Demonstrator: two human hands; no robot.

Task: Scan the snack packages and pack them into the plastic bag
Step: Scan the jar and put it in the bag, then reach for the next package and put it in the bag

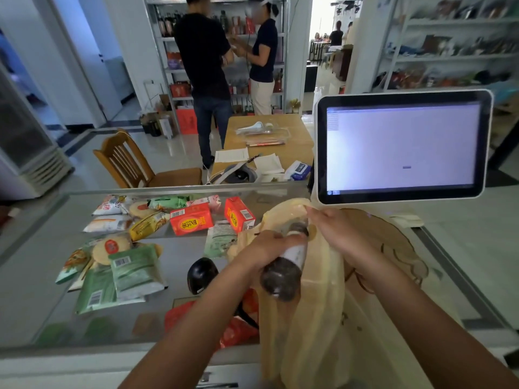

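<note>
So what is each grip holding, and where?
The left grip holds a bottle near its neck. The right grip pinches the bag by its top edge.

A dark bottle [283, 273] is gripped by the left hand [266, 248] at the mouth of the plastic bag [306, 318], whose rim is pinched by the right hand [334, 234].

plastic bag [306, 318]: pale yellow | cartons [191, 222]: orange-red | packets [134, 272]: green | scanner [202, 275]: black
</note>
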